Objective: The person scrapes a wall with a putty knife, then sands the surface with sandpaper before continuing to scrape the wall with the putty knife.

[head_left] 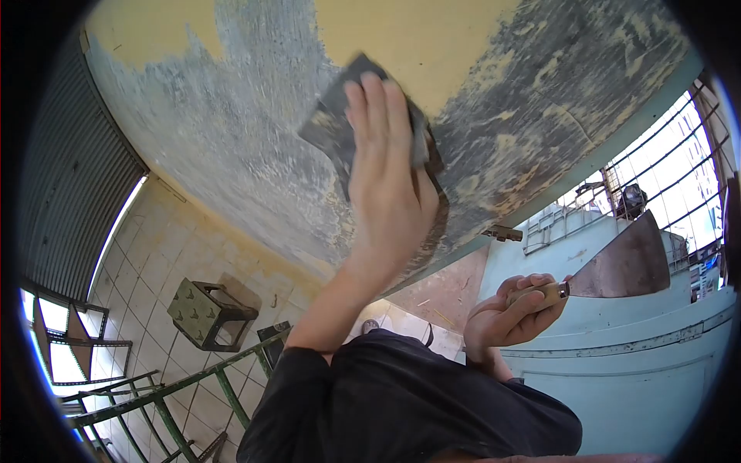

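Note:
My left hand (386, 174) presses a dark grey sheet (328, 127), which looks like sandpaper, flat against the wall. Its fingers are stretched together over the sheet, and the sheet's lower part bends beside the palm. Around it the wall (255, 147) shows yellow paint, pale grey patches and dark scuffed areas. Lower right, my right hand (521, 312) has its fingers wrapped round the light handle of a scraper (625, 262). The wide brownish metal blade points right, away from the wall surface.
Below left, a green stool (197, 312) stands on the tiled floor (162, 262), near a green metal ladder (166, 401). A corrugated shutter (77, 170) is at the far left. On the right are a light blue panel (617, 393) and a barred window (671, 162).

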`<state>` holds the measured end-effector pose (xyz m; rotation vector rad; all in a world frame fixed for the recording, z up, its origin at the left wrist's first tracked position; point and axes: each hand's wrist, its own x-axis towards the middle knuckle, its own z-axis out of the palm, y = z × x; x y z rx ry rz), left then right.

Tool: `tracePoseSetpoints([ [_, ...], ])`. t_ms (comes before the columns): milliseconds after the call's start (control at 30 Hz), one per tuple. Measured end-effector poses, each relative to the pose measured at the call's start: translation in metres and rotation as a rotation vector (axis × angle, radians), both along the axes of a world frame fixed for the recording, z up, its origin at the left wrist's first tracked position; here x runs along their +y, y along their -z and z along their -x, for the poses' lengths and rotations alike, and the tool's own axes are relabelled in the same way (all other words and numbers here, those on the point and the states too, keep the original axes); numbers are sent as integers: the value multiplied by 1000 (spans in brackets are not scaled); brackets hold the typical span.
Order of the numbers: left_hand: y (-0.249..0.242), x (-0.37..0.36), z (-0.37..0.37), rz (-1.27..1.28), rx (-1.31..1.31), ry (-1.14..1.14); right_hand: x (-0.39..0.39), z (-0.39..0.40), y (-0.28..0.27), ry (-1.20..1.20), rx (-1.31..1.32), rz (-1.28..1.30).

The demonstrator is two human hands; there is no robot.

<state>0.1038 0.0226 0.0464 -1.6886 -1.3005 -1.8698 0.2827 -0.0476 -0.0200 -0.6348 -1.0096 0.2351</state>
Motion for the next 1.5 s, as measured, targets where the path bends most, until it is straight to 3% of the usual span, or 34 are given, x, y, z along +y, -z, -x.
tracePoseSetpoints([
  [267, 35, -18, -35, 49, 32, 122, 0, 5, 1, 0, 32, -18],
  [400, -4, 7, 7, -47, 37, -33, -3, 0, 3, -26, -15, -47],
  [600, 47, -15, -25, 78, -54, 58, -5, 2, 11, -4, -59, -23],
  [767, 9, 9, 16, -16, -93, -61, -11, 4, 7, -33, -33, -11],
  [867, 49, -13, -23, 42, -69, -24, -13, 3, 12, -42, -47, -20],
  [967, 55, -15, -24, 88, -53, 60, -12, 10, 13, -54, -26, 11],
  [1167, 8, 4, 8, -33, -3, -27, -14, 19, 12, -118, -55, 13],
  [1333, 88, -39, -28, 242, -22, 254, -13, 37, 17, -90, -63, -1],
  [1500, 113, -82, 9, 363, -76, 467, -21, 40, 30, -169, -26, 111],
])
